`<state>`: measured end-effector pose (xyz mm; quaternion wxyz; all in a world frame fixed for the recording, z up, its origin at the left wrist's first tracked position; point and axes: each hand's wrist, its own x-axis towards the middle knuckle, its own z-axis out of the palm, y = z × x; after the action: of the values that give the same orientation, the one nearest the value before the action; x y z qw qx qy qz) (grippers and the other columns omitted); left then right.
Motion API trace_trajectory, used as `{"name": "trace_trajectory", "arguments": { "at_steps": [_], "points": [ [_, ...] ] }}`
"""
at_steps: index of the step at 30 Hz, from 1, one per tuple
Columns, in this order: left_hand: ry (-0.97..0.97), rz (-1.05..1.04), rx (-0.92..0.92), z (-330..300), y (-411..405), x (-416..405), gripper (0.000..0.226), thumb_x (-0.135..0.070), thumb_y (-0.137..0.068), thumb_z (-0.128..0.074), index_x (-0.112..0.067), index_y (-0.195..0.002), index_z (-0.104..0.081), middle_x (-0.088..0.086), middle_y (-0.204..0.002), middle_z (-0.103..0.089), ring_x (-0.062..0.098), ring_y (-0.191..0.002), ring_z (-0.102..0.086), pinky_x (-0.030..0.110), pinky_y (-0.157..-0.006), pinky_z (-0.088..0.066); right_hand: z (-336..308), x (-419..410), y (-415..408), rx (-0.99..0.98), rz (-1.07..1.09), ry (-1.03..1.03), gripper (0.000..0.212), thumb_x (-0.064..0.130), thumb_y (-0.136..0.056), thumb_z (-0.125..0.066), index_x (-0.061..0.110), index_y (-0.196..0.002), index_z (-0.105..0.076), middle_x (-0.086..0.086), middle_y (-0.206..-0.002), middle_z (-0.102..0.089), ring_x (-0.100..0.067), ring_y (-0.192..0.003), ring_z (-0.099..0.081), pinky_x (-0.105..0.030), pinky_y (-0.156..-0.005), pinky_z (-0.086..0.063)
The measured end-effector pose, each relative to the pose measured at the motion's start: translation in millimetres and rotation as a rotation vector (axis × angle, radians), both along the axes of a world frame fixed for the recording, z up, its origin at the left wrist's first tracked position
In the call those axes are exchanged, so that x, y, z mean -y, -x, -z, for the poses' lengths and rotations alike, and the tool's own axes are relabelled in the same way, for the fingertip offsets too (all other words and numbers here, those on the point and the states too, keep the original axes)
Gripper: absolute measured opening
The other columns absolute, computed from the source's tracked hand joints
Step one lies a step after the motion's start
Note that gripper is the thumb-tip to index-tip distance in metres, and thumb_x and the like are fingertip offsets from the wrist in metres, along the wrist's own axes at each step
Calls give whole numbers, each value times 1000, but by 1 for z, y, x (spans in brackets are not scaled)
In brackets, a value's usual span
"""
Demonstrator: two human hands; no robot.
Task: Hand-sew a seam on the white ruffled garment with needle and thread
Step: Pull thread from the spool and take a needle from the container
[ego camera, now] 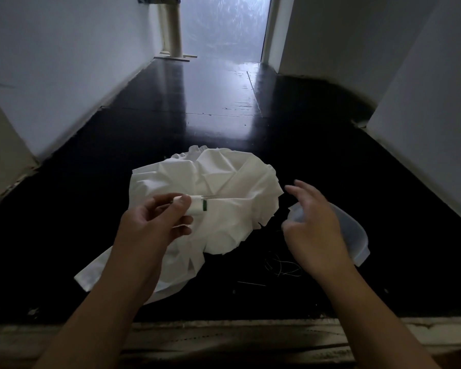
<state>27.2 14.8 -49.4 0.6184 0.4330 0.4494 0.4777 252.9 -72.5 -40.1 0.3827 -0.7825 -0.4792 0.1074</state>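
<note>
in the head view, the left hand (155, 217) pinched a white thread spool (199, 206) between thumb and curled fingers, holding it above the white ruffled garment (213, 198), which lay crumpled on the dark glossy floor (171, 115) directly ahead of the person. a thin needle (209, 196) appeared to lie along the top of the spool; its long axis ran roughly left to right, pointing toward the right hand, though it was too fine to tell whether it was stuck in the spool or only resting against it. the right hand (314, 225) hovered well to the right of the garment with fingers spread and loosely bent, gripping nothing, above a translucent plastic container (357, 238). loose thread (282, 265) lay on the floor near the right wrist, just beside the container.

the relation that mattered: the needle lay left of the free right hand, at about the same height, across the garment's ruffled edge. i judged that the right hand was the one placed to draw the needle out along its own axis, while the left steadied the spool. no stitch looked begun.
</note>
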Motion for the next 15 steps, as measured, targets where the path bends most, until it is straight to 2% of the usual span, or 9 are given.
{"name": "trace_trajectory", "arguments": {
  "at_steps": [1,3,5,7,9,11,13,15],
  "points": [
    [6,32,5,-1,-2,2,18,-20,-92,-75,-11,-108,-76,11,-97,-80,19,-81,-75,29,-73,-62,-1,-1,5,-37,-87,-18,73,-4,-81,-63,20,-150,-51,11,-161,-36,-7,-149,-32,-29,-125,-27],
    [11,104,17,-2,-8,7,22,-20,-89,-76,-9,-108,-76,13,-97,-79,19,-80,-74,31,-73,-62,0,-1,20,-211,-269,-14,82,-6,-81,-66,30,-152,-47,19,-160,-36,-2,-148,-34,-26,-119,-36],
    [8,184,27,-3,-13,13,31,-25,-81,-78,-8,-106,-78,15,-96,-79,20,-79,-73,32,-73,-61,5,0,33,-451,-439,11,85,-7,-83,-67,34,-153,-43,16,-153,-48,-3,-142,-46,-25,-107,-48],
    [-2,258,28,-3,-15,18,39,-31,-74,-79,-8,-105,-78,17,-98,-78,23,-81,-74,35,-76,-61,6,0,42,-575,-529,28,72,-3,-90,-70,27,-150,-46,4,-136,-65,-8,-123,-65,-29,-98,-56],
    [-9,281,30,-2,-15,18,39,-32,-73,-79,-8,-104,-79,19,-100,-78,25,-83,-74,37,-78,-61,1,2,44,-563,-540,40,43,4,-95,-71,19,-133,-61,-5,-106,-76,-11,-90,-74,-28,-80,-60],
    [-2,258,27,-2,-13,16,37,-30,-74,-78,-8,-104,-79,16,-96,-79,22,-81,-73,35,-75,-60,-3,3,43,-486,-483,37,12,11,-98,-67,16,-108,-73,-5,-82,-74,-11,-63,-63,-23,-62,-50],
    [10,242,24,-3,-11,14,38,-28,-75,-78,-6,-106,-78,13,-93,-79,21,-79,-72,32,-72,-60,2,1,36,-447,-407,4,15,11,-99,-65,13,-90,-77,-2,-67,-68,-6,-55,-53,-18,-56,-41],
    [23,239,33,-4,-10,12,39,-28,-75,-78,-5,-107,-77,13,-93,-79,20,-78,-72,29,-71,-61,3,-1,32,-503,-352,-41,21,5,-99,-62,8,-84,-76,-4,-62,-62,-5,-52,-48,-15,-53,-38]
  ]
}}
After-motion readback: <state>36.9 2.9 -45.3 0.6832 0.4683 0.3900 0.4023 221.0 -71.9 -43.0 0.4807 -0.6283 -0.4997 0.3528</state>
